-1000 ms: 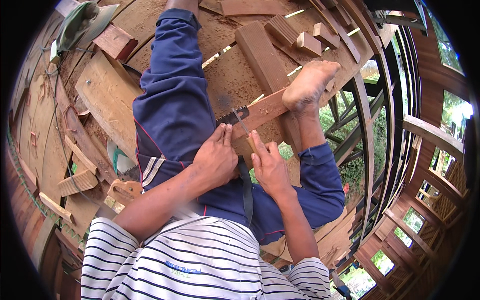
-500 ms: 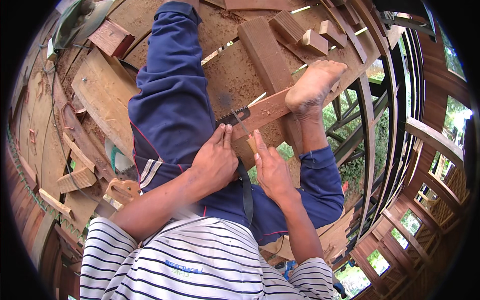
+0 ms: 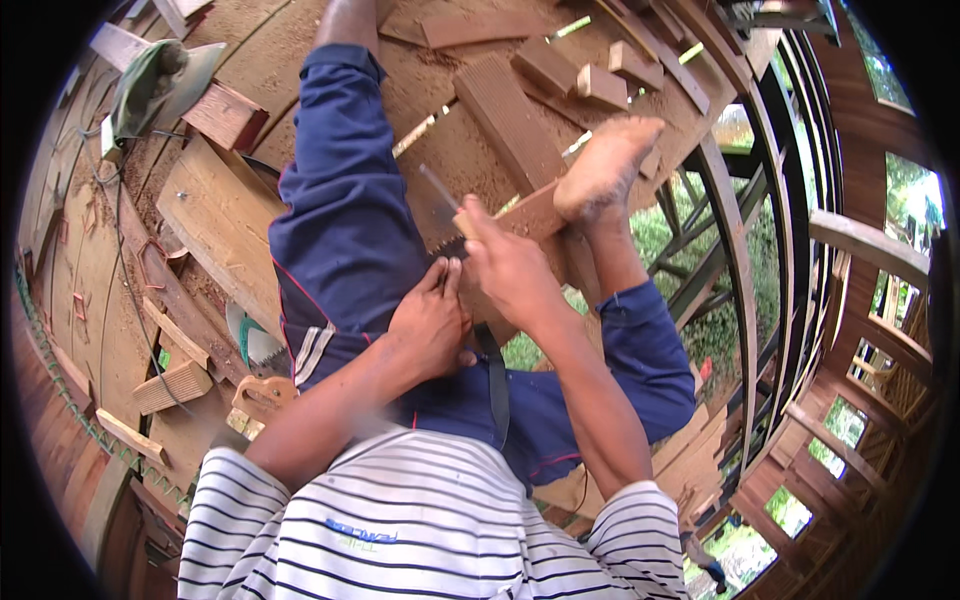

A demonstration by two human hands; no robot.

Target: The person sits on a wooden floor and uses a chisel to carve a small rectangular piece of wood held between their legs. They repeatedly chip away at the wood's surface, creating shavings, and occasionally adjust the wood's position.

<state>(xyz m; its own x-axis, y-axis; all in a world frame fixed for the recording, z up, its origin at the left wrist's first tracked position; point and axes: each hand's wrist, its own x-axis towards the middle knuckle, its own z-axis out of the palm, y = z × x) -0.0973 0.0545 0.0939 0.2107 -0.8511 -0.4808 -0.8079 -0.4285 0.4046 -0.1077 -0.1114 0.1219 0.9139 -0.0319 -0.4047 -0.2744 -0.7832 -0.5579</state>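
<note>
My left hand [image 3: 430,318] presses its fingertips on a dark toothed saw blade [image 3: 450,247], partly hidden by my hands. The blade lies along a reddish-brown board [image 3: 536,212]. My bare right foot [image 3: 608,168] rests on that board's far end. Wrapped round a wooden handle, my right hand [image 3: 507,272] holds a thin metal file [image 3: 440,187] whose tip points forward and left, above the blade. A thick ridged beam [image 3: 508,120] lies beyond, running under the board.
A wooden saw handle [image 3: 263,398] and a teal-and-white piece [image 3: 242,332] lie left of my leg. Several wood blocks [image 3: 604,86] sit ahead. A green cap [image 3: 150,90] is at the far left. Openings and dark metal beams [image 3: 700,265] lie off the platform's right edge.
My right hand has moved forward and left, carrying the file over the saw blade. My left hand keeps its place on the blade. The whole view has shifted slightly.
</note>
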